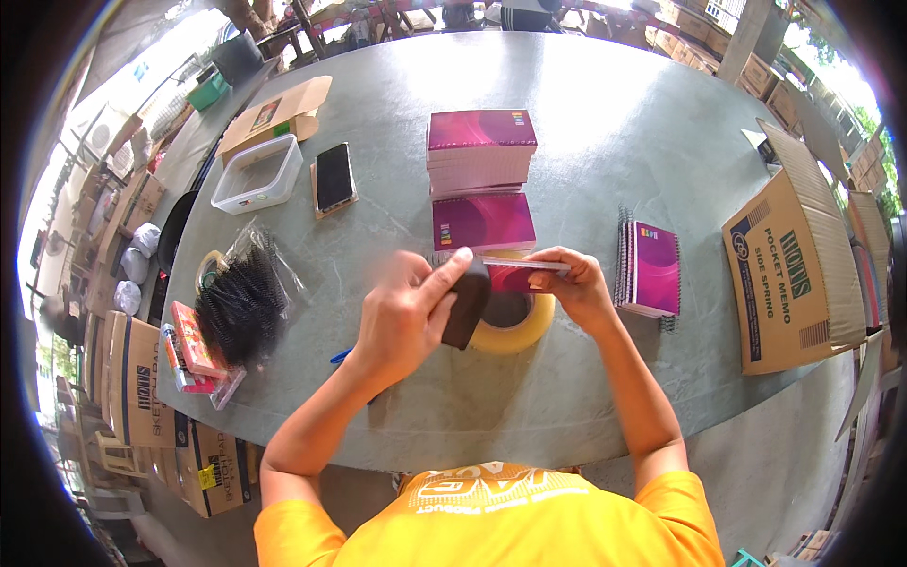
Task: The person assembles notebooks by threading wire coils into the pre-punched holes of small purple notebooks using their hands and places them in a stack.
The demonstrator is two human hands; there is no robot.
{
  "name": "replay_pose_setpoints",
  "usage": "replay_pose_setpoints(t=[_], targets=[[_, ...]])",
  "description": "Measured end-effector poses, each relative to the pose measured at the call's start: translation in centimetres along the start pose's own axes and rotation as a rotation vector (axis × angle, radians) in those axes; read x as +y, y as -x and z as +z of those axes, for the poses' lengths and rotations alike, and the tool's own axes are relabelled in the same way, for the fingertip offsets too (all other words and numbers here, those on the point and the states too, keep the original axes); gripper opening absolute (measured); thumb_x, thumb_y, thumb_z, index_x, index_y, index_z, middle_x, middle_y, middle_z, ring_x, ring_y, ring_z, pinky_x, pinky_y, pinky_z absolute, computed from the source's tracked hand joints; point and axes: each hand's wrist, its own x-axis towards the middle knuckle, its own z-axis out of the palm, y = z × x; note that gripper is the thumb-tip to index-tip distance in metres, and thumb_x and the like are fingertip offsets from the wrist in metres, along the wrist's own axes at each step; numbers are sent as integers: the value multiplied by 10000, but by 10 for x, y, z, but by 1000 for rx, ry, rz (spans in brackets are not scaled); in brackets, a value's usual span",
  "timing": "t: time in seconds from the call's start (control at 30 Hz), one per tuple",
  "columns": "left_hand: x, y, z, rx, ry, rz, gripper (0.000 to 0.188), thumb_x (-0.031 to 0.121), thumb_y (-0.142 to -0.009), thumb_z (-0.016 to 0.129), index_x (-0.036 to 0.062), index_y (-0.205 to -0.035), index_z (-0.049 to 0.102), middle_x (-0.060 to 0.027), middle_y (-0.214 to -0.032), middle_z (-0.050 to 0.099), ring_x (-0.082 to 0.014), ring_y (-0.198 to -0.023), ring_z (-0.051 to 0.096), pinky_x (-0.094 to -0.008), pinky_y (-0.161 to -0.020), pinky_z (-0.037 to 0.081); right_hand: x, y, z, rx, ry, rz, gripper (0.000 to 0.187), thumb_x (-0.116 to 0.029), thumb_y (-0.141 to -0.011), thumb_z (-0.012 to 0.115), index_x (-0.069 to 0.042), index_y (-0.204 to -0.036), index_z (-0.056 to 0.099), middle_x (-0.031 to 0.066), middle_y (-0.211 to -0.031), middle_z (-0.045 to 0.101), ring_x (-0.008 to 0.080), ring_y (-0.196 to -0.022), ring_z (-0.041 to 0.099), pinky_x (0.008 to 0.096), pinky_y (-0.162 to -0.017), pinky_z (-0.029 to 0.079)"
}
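At the left of the grey table (605, 123) a bag of black spiral bindings (241, 300) lies beside flat red packets (194, 345), well apart from the work. The left hand (408, 312) is closed around a dark block-like tool (468, 300), thumb along its upper edge; the hand is blurred, so I cannot tell exactly what the tool is. Its tip touches the near edge of a small magenta notebook (518, 274), which the right hand (578, 286) pinches flat between thumb and fingers above a roll of tan packing tape (515, 326). Beyond them sit one stack of magenta notebooks (483, 222) and a taller pile (480, 149); further right lies a bound spiral pile (650, 269), then an open cardboard box (789, 283). To work this edge well, I judge the right hand should keep the notebook level and firmly pinched, while the left presses the tool squarely along the edge, not at a slant, so the pages stay aligned
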Motion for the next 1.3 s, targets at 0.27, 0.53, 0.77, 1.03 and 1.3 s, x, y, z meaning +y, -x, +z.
replay_pose_setpoints(t=[0.27, 0.53, 0.77, 1.03, 1.3], targets=[[-3, -11, 20, -202, 127, -145, 397, 47, -706, 738, 110, -1090, 660, -98, -902, 619, -246, -835, 613, -335, -738, 498, 22, -10, 14, 151, -82, -96, 159, 29, -851, 629, 0, -1007, 641, 18, -918, 658, 59, -841, 580, 197, -774, 476], [1, -12, 22, -144, 139, 13, 401, 39, -693, 714, 142, -1076, 662, -72, -898, 585, -270, -807, 579, -354, -699, 493, 25, -5, 11, 58, 41, -124, 151, 38, -862, 608, 0, -1004, 642, 15, -918, 659, 69, -855, 577, 210, -787, 472], [3, -25, 28, -77, 139, 40, 357, 52, -688, 726, 130, -1032, 674, -65, -834, 601, -252, -797, 563, -352, -716, 483, 29, -2, 11, 29, -29, -136, 160, 35, -865, 603, -16, -1008, 653, 17, -966, 674, 71, -888, 588, 214, -800, 475], [21, -26, 37, -67, 110, 26, 319, 17, -669, 747, 89, -976, 697, -73, -804, 556, -221, -761, 551, -306, -684, 462, 33, -1, 14, 83, -15, -153, 178, 24, -866, 606, -21, -1032, 649, 0, -961, 674, 55, -882, 583, 216, -806, 485], [23, -26, 41, -100, 173, 24, 338, 30, -686, 752, 105, -1011, 701, -69, -813, 545, -206, -763, 540, -295, -694, 459, 27, 1, 20, 123, 82, -152, 192, 56, -874, 549, -17, -1025, 644, -21, -918, 655, 49, -847, 570, 207, -774, 473]])
